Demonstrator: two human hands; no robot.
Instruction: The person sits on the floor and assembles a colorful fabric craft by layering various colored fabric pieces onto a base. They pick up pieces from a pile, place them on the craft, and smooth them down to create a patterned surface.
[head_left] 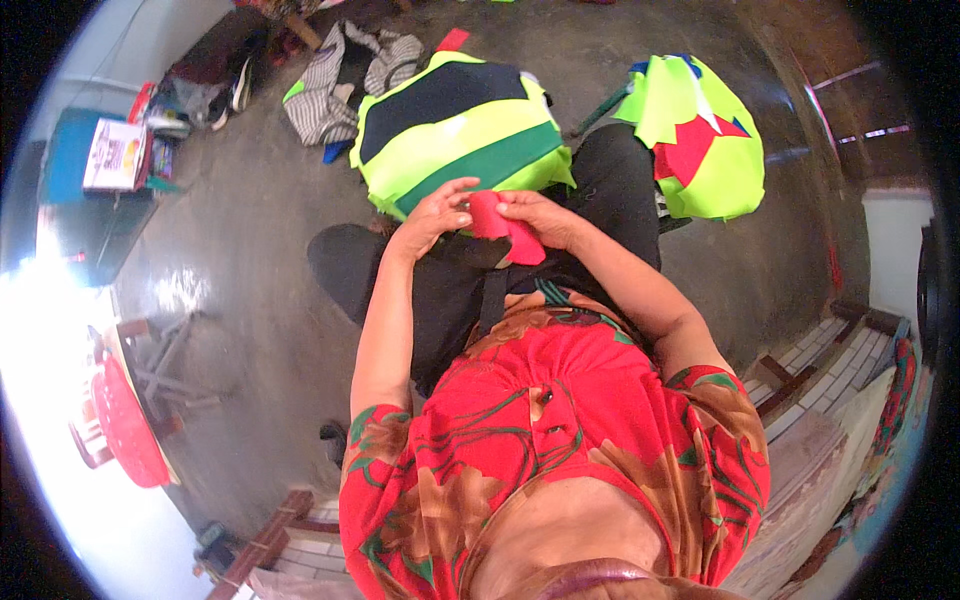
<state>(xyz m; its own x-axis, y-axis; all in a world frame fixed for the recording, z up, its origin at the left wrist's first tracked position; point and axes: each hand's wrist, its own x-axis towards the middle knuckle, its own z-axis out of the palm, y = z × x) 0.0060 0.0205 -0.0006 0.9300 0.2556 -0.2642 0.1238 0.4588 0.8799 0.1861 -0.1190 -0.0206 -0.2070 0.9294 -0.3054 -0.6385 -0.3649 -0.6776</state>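
A folded strip of red cloth (489,214) is held between my two hands above my lap, with its lower end hanging down toward my waist. My left hand (434,220) pinches the strip's left edge, the index finger sticking out. On the other side my right hand (545,217) grips it with the thumb on top. Just beyond my hands stands a rounded bundle covered with cloth pieces (455,115) in neon yellow, dark navy and green.
At the right is another neon yellow bundle (735,165) with red cloth on it. Grey striped cloth (318,95) lies on the floor at the far left. A blue table (75,160) and a red chair (128,425) stand along the left side. A wooden bench (815,360) is at the right.
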